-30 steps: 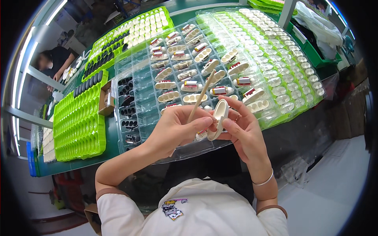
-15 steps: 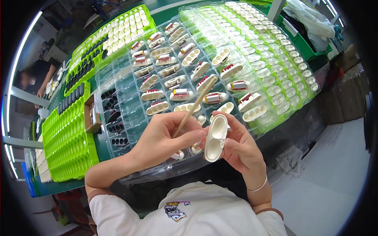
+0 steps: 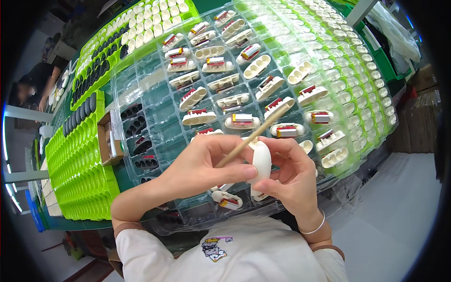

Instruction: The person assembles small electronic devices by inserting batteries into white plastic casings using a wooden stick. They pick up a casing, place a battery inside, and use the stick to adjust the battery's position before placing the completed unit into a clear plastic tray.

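Observation:
My left hand (image 3: pixel 202 162) is closed around a thin wooden stick (image 3: pixel 263 128), which slants up to the right past the fingers. Its thumb presses against a smooth white oval shell (image 3: pixel 263 162). My right hand (image 3: pixel 297 176) grips that shell between thumb and fingers, with the rounded outer side facing up. The shell's hollow inside is turned away from view. Just beyond the hands, a clear compartment tray (image 3: pixel 171 141) carries white oval case pieces (image 3: pixel 242 121), several with small silver-and-red batteries or red parts on them.
Black case pieces (image 3: pixel 136 124) lie in the tray's left compartments. A green moulded tray (image 3: pixel 82 183) and a small cardboard box (image 3: pixel 109 141) stand at left. Green trays of clear and white shells (image 3: pixel 338 84) fill the right. A person (image 3: pixel 40 84) is at far left.
The white shell has been turned from showing its hollow inside to showing its rounded outside. The left thumb now presses on it. The tray appears shifted as the head view moved.

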Action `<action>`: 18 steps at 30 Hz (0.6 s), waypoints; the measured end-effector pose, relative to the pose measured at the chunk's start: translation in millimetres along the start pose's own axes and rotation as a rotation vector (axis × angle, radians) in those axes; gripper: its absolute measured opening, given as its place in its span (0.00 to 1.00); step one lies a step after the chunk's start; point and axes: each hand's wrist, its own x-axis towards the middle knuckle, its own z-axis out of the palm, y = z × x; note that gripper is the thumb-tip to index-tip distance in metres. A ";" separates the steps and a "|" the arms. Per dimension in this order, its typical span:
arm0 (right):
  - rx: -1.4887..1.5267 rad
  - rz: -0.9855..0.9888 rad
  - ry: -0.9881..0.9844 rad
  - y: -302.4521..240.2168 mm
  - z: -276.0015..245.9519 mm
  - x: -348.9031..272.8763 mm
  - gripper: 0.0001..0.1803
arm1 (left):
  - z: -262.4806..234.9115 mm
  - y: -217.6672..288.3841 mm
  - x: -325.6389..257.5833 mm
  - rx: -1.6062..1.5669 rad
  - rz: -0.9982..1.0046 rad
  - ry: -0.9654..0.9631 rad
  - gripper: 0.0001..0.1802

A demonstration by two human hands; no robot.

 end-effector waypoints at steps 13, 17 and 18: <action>0.077 -0.040 -0.087 -6.4 9.1 3.2 0.41 | -21.4 -29.4 11.8 -0.438 -0.108 -0.222 0.16; 0.023 -0.091 -0.105 -4.0 11.0 1.2 0.41 | -22.8 -35.7 8.9 -0.448 -0.068 -0.249 0.16; 0.007 -0.090 -0.101 -3.6 11.5 0.5 0.40 | -23.5 -36.5 8.2 -0.429 -0.061 -0.252 0.16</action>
